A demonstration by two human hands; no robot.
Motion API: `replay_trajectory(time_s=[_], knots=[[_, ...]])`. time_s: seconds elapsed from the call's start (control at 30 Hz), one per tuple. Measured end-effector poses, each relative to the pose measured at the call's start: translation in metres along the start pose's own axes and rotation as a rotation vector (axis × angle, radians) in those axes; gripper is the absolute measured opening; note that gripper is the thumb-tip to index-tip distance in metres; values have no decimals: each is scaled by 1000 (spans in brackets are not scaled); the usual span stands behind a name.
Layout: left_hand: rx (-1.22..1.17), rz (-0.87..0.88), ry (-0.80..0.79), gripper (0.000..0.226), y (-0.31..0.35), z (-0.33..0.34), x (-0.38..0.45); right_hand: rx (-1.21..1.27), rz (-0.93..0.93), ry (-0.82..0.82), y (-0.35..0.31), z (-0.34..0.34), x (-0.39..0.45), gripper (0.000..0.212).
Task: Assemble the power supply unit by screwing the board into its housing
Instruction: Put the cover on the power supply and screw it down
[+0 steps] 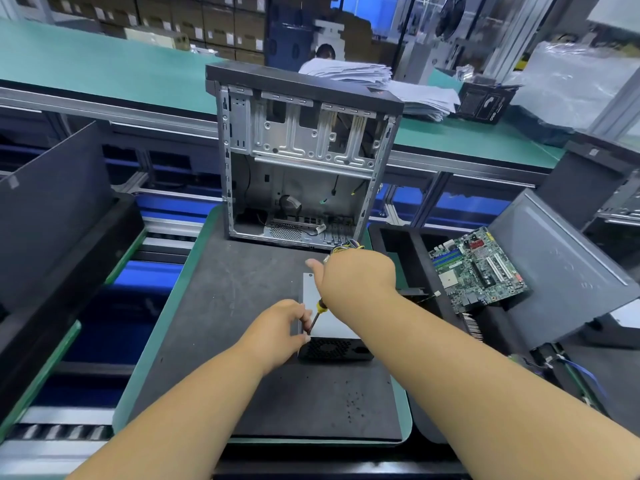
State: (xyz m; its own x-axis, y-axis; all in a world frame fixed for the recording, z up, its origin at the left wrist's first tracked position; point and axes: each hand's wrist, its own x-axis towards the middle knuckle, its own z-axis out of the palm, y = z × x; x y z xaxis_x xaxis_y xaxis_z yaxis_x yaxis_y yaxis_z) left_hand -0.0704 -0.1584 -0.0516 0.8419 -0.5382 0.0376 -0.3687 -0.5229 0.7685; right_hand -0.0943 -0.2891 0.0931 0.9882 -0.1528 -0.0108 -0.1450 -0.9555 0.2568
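Black mat (pixel 242 341) — hands (pixel 356 282) drive screwdriver (pixel 316 318) into power supply (pixel 332 348).

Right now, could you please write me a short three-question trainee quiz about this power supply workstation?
1. True or false: the yellow-handled screwdriver is held by the right hand.
2. Multiple choice: the silver metal power supply box lies on (a) the black foam mat, (b) the stack of white papers, (c) the green motherboard.
3. Fill in: behind the box stands an open grey ____ case.

Key
1. True; the left hand steadies the shaft near the tip.
2. (a).
3. Computer.
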Motion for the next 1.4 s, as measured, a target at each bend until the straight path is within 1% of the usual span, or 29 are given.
replay_trajectory(time_s=[0.03,0.07,0.13,0.17,0.2,0.27,0.43,0.5,0.53,0.57,0.6,0.67,0.7,0.73,0.8,0.87,0.97,1.03,1.07,1.1,1.17,1.2,1.23,1.3,1.4], knots=[[7,4,0,15,1,0,0,55,-24,-10,1,-1,-2,59],[15,11,2,15,1,-1,0,144,-70,-22,3,-2,-4,49],[23,24,7,16,2,-2,0,285,-218,-55,10,-7,-11,22],[21,25,5,15,3,-2,0,291,-304,-66,14,-10,-11,16],[19,23,2,14,3,-2,1,274,-359,-72,17,-11,-10,14],[19,13,0,13,2,-2,1,208,-355,-53,18,-11,-7,21],[9,8,4,15,1,0,0,-34,-53,-3,6,1,-1,49],[13,7,2,14,1,0,0,-74,-18,10,2,0,-1,59],[22,9,2,13,1,0,0,-57,-36,17,3,0,-1,58],[29,13,4,12,2,0,0,6,-65,16,4,-1,-2,51],[30,16,6,11,2,-1,1,106,-113,-1,7,-2,-4,39],[22,19,6,11,2,-1,1,269,-263,-74,14,-7,-10,19],[16,17,4,12,1,-1,1,275,-339,-82,17,-9,-12,15],[9,15,3,13,1,-1,1,245,-389,-72,18,-9,-13,14],[-10,14,6,14,0,0,1,169,-390,-27,16,-8,-16,18],[-13,16,11,15,-2,1,1,72,-316,6,12,-6,-17,27],[-12,5,17,15,-3,2,0,-32,-117,35,3,-1,-14,44],[-14,4,13,17,-2,2,0,-55,-86,18,1,-2,-12,51],[-12,5,10,18,-2,1,0,-38,-96,10,1,-2,-12,49],[-8,6,10,18,-1,1,0,21,-123,-6,3,-3,-11,42],[-5,6,8,17,-1,0,0,221,-220,-83,11,-7,-12,20],[-9,4,4,16,-1,0,0,293,-276,-123,15,-9,-13,13],[-13,3,-1,15,-1,0,0,312,-323,-139,18,-10,-13,9],[-18,0,-4,15,-2,1,0,256,-353,-95,21,-10,-12,10],[-9,-8,1,15,-1,1,0,127,-296,-28,16,-7,-11,27]])
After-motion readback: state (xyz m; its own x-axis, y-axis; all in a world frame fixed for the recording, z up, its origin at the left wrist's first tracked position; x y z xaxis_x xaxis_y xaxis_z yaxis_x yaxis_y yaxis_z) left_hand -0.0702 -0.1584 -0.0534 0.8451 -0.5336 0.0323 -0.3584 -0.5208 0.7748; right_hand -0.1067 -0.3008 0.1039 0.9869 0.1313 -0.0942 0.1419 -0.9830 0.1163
